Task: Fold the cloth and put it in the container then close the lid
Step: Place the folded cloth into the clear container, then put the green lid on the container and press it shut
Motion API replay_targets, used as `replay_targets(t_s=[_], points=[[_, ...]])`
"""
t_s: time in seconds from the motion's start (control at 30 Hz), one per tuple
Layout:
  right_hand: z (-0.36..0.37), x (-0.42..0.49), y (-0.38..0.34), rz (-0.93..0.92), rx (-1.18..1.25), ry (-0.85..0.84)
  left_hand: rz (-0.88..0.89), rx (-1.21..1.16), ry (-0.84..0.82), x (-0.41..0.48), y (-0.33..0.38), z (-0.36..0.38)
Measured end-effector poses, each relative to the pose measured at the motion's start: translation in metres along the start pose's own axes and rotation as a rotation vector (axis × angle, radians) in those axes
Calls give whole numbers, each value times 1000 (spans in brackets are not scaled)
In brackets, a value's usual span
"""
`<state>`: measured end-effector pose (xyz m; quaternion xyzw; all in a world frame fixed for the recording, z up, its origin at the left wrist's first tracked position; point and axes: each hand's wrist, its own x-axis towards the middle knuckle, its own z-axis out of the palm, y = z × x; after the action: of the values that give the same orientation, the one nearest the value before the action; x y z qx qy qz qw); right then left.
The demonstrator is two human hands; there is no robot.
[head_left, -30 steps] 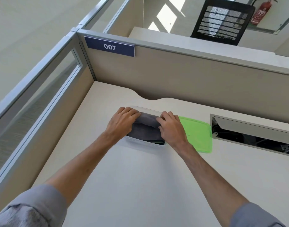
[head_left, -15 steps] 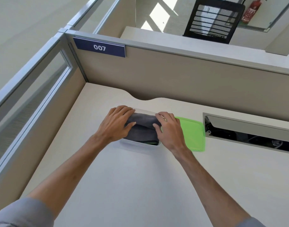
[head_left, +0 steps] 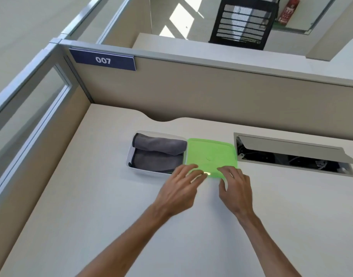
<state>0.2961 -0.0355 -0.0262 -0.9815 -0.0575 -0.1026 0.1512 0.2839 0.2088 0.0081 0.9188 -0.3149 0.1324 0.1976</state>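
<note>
A folded grey cloth (head_left: 158, 154) lies inside a clear rectangular container (head_left: 129, 156) on the beige desk. A green lid (head_left: 211, 154) lies flat on the desk, touching the container's right side. My left hand (head_left: 180, 188) has spread fingers resting at the lid's near left edge. My right hand (head_left: 235, 188) hovers at the lid's near right corner with fingers apart and curled. Neither hand holds anything.
A cable hatch (head_left: 291, 154) stands open in the desk right of the lid. Cubicle partitions (head_left: 211, 92) wall the desk at the back and left, with a "007" sign (head_left: 103, 60). A black mesh chair (head_left: 242, 23) stands beyond the back partition.
Both hands have left the cloth in the container and moved right and nearer, to the near edge of the green lid. The cloth now lies uncovered.
</note>
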Motion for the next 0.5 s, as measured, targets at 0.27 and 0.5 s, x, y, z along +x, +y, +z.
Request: replay_targets(t_s=[0.27,0.5], points=[[13,-1,17,-43,-88,-89,-135,135,-375,16,31,45],[2,-22,23,-94,-75,13,-235,153,-399,13,23,47]])
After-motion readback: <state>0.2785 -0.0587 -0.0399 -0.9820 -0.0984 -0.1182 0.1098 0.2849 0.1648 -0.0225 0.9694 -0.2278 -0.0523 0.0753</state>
